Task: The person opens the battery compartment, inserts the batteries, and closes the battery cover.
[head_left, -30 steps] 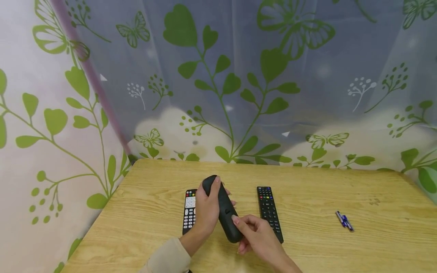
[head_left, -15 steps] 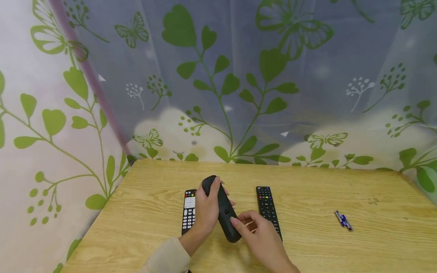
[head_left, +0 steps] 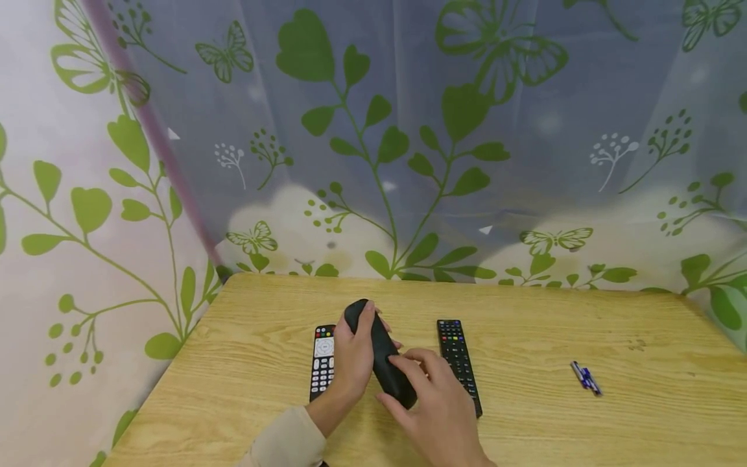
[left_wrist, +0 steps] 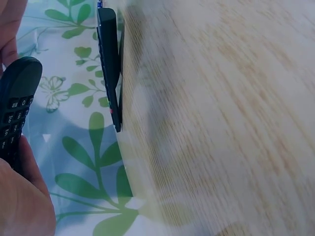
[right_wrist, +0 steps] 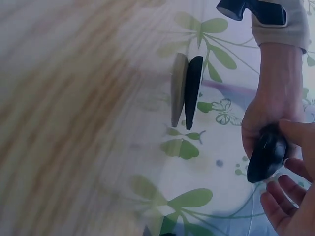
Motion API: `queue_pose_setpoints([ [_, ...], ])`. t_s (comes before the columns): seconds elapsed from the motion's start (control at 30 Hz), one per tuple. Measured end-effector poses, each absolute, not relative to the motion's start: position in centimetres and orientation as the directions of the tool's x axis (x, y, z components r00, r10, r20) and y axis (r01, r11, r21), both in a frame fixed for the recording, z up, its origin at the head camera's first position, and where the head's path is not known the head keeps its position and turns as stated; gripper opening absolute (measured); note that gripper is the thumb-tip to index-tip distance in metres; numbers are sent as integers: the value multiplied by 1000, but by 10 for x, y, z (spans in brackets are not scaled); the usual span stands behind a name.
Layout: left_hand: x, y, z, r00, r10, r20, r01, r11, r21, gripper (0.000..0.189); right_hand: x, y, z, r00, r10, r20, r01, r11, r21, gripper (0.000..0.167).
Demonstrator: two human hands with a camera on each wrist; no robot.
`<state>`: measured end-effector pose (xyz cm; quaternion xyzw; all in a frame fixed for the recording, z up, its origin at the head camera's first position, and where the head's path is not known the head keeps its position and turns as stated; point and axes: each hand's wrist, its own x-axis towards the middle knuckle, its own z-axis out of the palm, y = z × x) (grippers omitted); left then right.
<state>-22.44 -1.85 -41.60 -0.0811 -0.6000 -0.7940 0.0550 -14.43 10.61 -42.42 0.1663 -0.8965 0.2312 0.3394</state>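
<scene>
My left hand (head_left: 352, 363) grips a black remote control (head_left: 382, 344) around its upper part, back side up, above the table. Its thumb lies along the back and fingertips show past the far edge. Over the lower end is my right hand (head_left: 440, 412), one fingertip touching the back and the thumb by the near edge. The fingers are spread and loosely bent in the right wrist view, around the dark remote (right_wrist: 268, 152). The left wrist view shows the remote's button face (left_wrist: 17, 110). The latch on its back is hidden by my right fingers.
A black remote with white buttons (head_left: 322, 366) lies left of my hands, partly covered. Another black remote (head_left: 456, 353) lies to the right. Two small batteries (head_left: 586, 379) rest farther right on the wooden table (head_left: 525, 337). A leaf-patterned curtain (head_left: 403, 194) hangs behind.
My right hand has shifted left and up over the remote's lower end; its thumb has left the back and now lies by the near edge. My left hand keeps its hold.
</scene>
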Motion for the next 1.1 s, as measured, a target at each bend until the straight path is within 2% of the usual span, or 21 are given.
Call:
queue_pose_setpoints([
  [0.13,-225,-19,-417,-983,10,182,172,-293,941,38,-144,103,-425,-713,-164,682,-443,859,-257,46],
  [0.37,-224,-21,-417,-992,12,123,114,-305,945,40,-146,101,-424,-721,-172,671,-435,866,-246,41],
  [0.8,-227,-23,-420,-995,58,77,57,-284,957,51,-147,102,-418,-781,-198,592,-407,881,-242,38],
  [0.93,-228,-26,-421,-992,90,84,57,-265,963,56,-151,104,-416,-833,-166,527,-393,849,-354,38],
  [1.1,-228,-31,-422,-990,117,80,45,-271,962,59,-158,107,-416,-925,-97,368,-328,695,-640,38],
])
